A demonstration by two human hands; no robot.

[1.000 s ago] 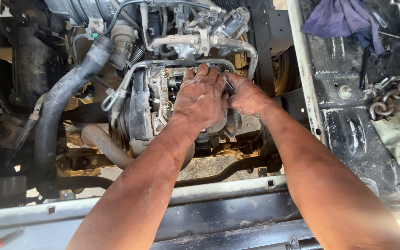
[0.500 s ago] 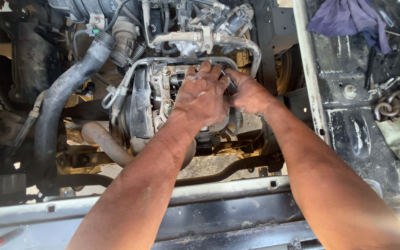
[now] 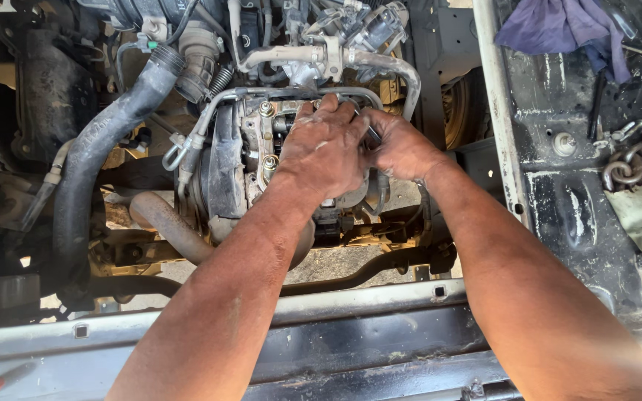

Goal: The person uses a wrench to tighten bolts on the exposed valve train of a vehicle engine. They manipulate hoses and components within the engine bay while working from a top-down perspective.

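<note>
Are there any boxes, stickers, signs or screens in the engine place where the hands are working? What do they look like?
None that can be made out. Only bare parts show: both hands, left hand and right hand, on the grey metal engine part, a thick black hose at the left, a purple rag and a chain at the right.

We log one head-worn view, looking steeply down at close range into the open engine bay [image 3: 187, 186], front frame rail [image 3: 380, 349] nearest.
</note>
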